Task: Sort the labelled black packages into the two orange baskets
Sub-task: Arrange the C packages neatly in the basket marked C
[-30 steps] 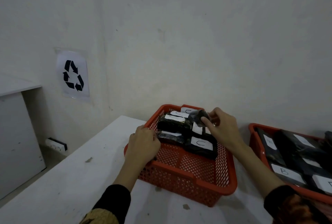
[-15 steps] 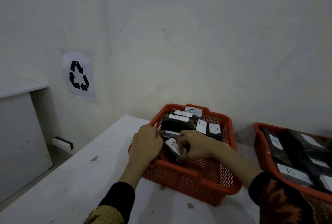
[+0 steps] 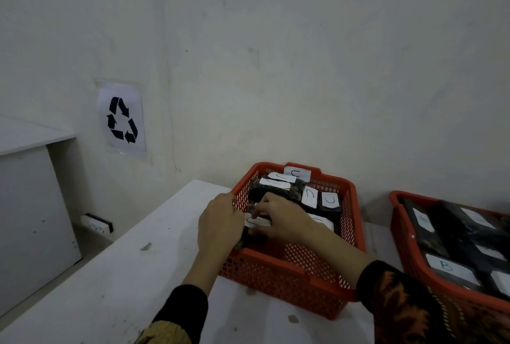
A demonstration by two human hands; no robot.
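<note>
Left orange basket (image 3: pixel 289 274) on white table (image 3: pixel 110 288): several black packages with white "C" labels, stacked toward far wall. Right orange basket (image 3: pixel 400 233), cut off by frame edge: black packages, one label reading "B" (image 3: pixel 445 266), others blurred. Right hand (image 3: pixel 284 219) inside left basket, fingers curled, pinching a labelled package (image 3: pixel 256 221) near left rim. Left hand (image 3: pixel 219 226) curled over left rim; grip on package or on rim only: cannot tell, contact hidden. Package underside obscured by both hands. Recycling sign (image 3: pixel 121 119) on wall; socket strip (image 3: pixel 96 223) low beside grey cabinet (image 3: pixel 33 219).
</note>
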